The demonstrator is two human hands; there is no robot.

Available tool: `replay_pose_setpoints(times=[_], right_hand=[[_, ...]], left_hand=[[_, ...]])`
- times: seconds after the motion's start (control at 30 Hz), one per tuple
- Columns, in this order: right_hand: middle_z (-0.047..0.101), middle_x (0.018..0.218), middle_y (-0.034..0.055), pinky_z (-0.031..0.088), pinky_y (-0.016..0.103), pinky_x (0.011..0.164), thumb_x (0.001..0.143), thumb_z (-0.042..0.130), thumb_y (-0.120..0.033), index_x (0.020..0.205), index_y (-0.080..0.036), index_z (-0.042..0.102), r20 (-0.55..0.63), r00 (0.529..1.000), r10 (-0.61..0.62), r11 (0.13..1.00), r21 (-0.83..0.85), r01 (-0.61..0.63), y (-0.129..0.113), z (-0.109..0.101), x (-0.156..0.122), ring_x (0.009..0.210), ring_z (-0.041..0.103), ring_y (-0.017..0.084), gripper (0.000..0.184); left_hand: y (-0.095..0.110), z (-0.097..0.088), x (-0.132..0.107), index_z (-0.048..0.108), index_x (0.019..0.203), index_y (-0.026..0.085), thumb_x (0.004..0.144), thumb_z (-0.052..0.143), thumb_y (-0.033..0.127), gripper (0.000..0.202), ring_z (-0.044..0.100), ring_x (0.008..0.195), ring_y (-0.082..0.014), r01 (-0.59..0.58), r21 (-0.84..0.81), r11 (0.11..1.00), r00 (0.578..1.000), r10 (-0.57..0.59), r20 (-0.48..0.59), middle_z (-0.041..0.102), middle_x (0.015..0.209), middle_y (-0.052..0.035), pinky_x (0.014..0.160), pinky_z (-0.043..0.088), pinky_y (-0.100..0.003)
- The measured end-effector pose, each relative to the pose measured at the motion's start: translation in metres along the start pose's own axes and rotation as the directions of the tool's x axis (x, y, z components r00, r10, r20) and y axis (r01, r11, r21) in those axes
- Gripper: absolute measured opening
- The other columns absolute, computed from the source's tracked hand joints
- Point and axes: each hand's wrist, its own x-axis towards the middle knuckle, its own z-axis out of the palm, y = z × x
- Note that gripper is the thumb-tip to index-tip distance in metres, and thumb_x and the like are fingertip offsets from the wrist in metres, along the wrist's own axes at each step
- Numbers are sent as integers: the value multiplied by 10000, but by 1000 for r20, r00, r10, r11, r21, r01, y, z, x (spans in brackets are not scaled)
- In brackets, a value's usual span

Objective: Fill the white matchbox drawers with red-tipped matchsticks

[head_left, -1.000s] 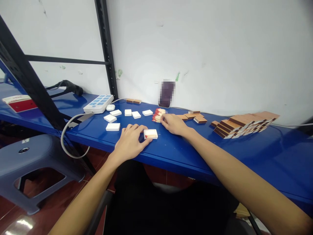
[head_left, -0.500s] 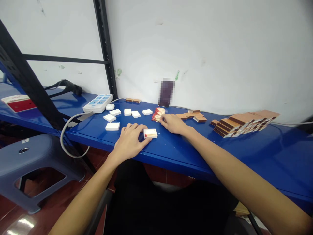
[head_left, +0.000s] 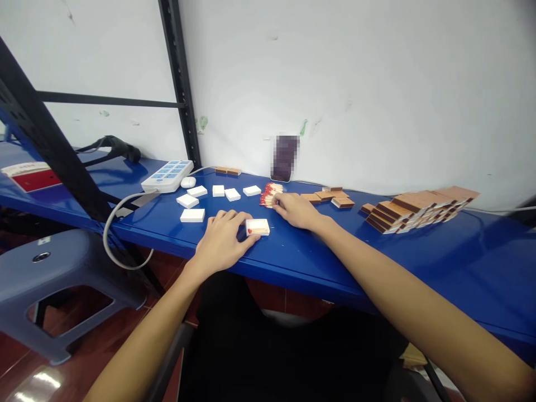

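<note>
My left hand [head_left: 224,241] is closed around the left end of a white matchbox tray [head_left: 259,224] near the table's front edge, thumb along its near side. A few red-tipped matches [head_left: 258,231] lie in the tray. Farther back, my right hand [head_left: 298,211] has its fingers pinched at the near right edge of a pile of loose matches [head_left: 270,191]. Its fingertips touch the pile; whatever is between them is hidden. Left of the pile are several white matchbox trays [head_left: 192,215] spread on the blue table [head_left: 318,254].
Brown matchbox sleeves [head_left: 329,195] lie right of the matches, beside a larger stack [head_left: 419,209]. A phone [head_left: 285,159] leans on the wall. At left stand a white power strip [head_left: 168,176], an earbud case [head_left: 188,182], a black shelf post [head_left: 181,78] and a stool [head_left: 71,251].
My right hand has shifted very slightly left at the edge of the match pile. The left hand and its tray stay in place.
</note>
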Motion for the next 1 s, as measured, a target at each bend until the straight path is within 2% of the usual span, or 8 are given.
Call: replay_pose_setpoints(times=[0.33,0.6,0.7,0.8,0.9,1.0], right_hand=[[701,1011,90,380,320,716,983,475,-265,903,-198,582,-5,999,49,999,-1,-49,1,-1,0,910,613,240,149],[692,1058,140,382,331,732,1034,361,-295,938,-186,539,81,994,74,995,-78,-68,3,1,0,929,624,252,230],[683,1050,141,370,331,709,1037,345,-293,931,-188,522,59,998,14,997,-74,-10,-4,-4,-6,900,616,248,231],[672,999,97,365,312,688,1035,355,-309,924,-202,507,7,994,-106,993,43,106,-15,-12,-15,839,590,214,216],[654,924,50,372,292,692,1021,388,-314,904,-215,505,33,973,-230,959,175,221,-26,-16,-23,790,562,184,193],[645,907,44,378,289,699,1009,405,-302,901,-214,518,72,961,-265,944,220,244,-32,-16,-26,786,559,177,179]], left_hand=[[0,0,0,630,1176,249,928,555,505,364,528,1041,-287,-6,7,1000,1000,6,-9,654,1107,-57,893,407,-444],[0,1,0,630,1171,246,930,557,508,363,525,1047,-285,-10,3,1000,1000,10,-8,655,1108,-56,899,404,-445],[0,1,0,630,1172,248,928,559,510,365,526,1046,-286,-7,6,1000,1000,7,-9,658,1107,-58,902,403,-447],[1,0,0,630,1166,245,929,557,506,360,528,1039,-289,2,20,1000,1000,-1,-11,658,1099,-61,891,407,-443],[0,0,-1,638,1161,250,923,564,509,360,532,1037,-293,12,25,1000,1000,-11,-16,656,1075,-59,877,410,-436],[-2,1,0,659,1136,251,914,574,522,361,535,1027,-294,20,19,1000,1000,-20,-12,650,1055,-63,863,415,-430]])
